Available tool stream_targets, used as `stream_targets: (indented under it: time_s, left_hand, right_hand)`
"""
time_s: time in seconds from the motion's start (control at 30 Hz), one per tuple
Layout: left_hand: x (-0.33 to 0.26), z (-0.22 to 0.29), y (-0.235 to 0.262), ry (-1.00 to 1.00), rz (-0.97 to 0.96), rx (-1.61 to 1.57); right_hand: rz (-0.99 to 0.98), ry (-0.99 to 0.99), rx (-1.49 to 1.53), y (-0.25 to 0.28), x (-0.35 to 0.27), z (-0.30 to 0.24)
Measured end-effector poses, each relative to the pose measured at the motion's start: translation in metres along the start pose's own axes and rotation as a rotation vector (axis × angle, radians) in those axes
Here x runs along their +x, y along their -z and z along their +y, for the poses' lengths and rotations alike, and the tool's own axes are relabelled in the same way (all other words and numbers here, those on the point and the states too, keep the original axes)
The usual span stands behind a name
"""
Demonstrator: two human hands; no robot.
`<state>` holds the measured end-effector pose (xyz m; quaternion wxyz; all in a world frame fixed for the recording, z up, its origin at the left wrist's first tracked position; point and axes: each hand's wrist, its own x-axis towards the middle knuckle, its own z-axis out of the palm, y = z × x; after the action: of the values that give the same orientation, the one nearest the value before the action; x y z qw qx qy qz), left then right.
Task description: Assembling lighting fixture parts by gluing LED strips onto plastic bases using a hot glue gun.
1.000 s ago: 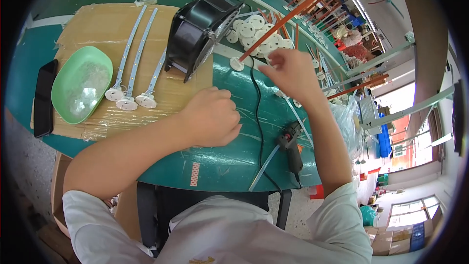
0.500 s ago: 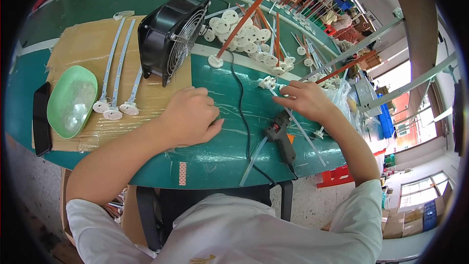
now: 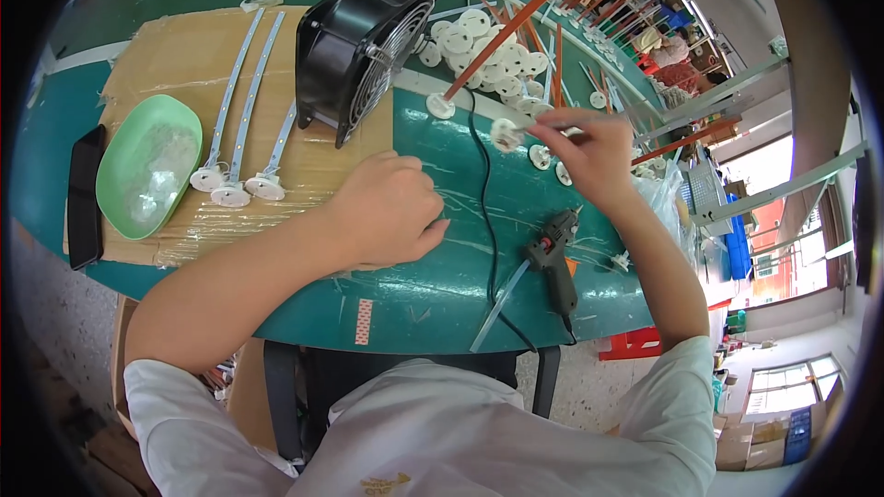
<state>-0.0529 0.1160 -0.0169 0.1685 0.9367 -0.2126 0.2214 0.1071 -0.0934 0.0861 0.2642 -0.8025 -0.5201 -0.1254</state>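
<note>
Strips (image 3: 249,110): three seemingly done, laid left of fan (image 3: 339,46).
Discs (image 3: 479,51): piled right of fan, seemingly remaining.
Right hand (image 3: 599,152): one disc (image 3: 505,135) is pinched.
Left hand (image 3: 391,207): curled; contents cannot be told.

Dish (image 3: 133,133) on cardboard (image 3: 175,48), left of fan (image 3: 341,51), discs (image 3: 508,86) right, apparently piled

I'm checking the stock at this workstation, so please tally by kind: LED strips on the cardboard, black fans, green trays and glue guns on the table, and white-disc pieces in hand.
LED strips: 3
Black fan: 1
Green tray: 1
Glue gun: 1
White-disc piece in the right hand: 1
Total: 7
</note>
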Motion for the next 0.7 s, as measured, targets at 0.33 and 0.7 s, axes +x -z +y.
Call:
stream_targets:
  time_s: [0.33, 0.7]
  left_hand:
    - [-0.002, 0.001, 0.001, -0.025, 0.002, -0.012]
    - [-0.003, -0.003, -0.003, -0.049, 0.031, -0.006]
  right_hand:
    - [-0.192, -0.175, 0.151, -0.06, 0.037, -0.015]
    - [-0.312, -0.218, 0.144, -0.061, 0.048, -0.017]
